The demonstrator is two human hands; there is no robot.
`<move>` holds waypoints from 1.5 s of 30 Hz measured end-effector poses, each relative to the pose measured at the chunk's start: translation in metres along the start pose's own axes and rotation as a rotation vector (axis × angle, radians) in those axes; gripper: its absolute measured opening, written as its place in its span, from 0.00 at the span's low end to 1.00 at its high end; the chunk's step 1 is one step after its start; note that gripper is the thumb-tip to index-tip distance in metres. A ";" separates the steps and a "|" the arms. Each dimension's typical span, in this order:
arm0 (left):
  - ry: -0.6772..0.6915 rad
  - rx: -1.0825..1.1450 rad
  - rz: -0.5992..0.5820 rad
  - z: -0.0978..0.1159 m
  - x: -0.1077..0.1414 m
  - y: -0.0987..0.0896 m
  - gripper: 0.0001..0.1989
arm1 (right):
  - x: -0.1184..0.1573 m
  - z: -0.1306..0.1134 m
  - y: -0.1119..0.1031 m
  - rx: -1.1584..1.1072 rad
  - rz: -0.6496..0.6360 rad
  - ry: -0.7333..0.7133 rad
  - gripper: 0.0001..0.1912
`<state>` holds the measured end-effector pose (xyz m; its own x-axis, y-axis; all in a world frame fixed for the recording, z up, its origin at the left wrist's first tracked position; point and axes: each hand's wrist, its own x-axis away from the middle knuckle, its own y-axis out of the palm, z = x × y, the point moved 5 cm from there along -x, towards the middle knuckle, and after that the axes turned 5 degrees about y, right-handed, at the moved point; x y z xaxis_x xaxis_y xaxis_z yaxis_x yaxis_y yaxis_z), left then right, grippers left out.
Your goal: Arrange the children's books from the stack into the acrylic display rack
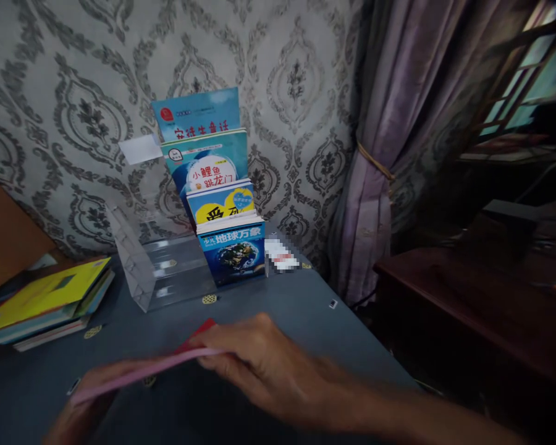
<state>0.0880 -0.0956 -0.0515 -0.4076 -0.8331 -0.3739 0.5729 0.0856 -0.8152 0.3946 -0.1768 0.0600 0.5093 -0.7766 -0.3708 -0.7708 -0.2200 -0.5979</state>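
A thin pink-edged book (151, 371) with a bit of red cover showing is held between my two hands, seen almost edge-on. My right hand (264, 358) pinches its right end, thumb below and fingers on top. At its left end, my left hand (90, 395) is closed around it, partly blurred and cut by the lower edge. Beyond the hands stands a clear tiered book rack (134, 259). Its right side holds several upright books in steps, with a blue book showing the Earth (236, 253) at the front. The left part of the rack holds no books.
A stack of books with a yellow cover on top (50, 296) lies at the left of the grey-blue table (296, 321). A small white item (282, 254), blurred out, lies right of the rack. A tied purple curtain (370, 204) hangs beside the patterned wall. Dark red furniture (467, 303) stands at right.
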 end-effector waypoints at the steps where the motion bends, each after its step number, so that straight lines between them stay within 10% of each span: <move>1: -0.021 0.068 0.002 0.002 -0.004 0.001 0.46 | -0.003 0.003 -0.003 -0.024 0.034 0.013 0.13; 10: -0.214 0.561 -0.030 0.040 -0.031 0.017 0.24 | -0.009 0.045 0.002 -0.612 0.361 0.108 0.15; 15: -0.285 0.661 0.099 0.046 -0.035 0.013 0.20 | -0.003 0.076 0.035 -0.795 0.303 0.114 0.21; 21: -0.316 0.802 0.265 0.069 -0.049 0.018 0.20 | 0.009 0.116 0.082 -0.754 0.138 0.216 0.27; 35: -0.564 1.008 0.175 0.064 -0.039 0.083 0.29 | 0.010 0.125 0.069 -0.688 0.228 0.371 0.26; 45: -0.598 0.962 0.082 0.056 -0.040 0.090 0.31 | 0.013 0.131 0.073 -0.632 0.212 0.361 0.24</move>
<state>0.1960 -0.0849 -0.0851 -0.0867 -0.9937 0.0710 0.9958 -0.0886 -0.0238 0.3951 -0.1256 -0.0813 0.2523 -0.9612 -0.1117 -0.9664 -0.2563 0.0222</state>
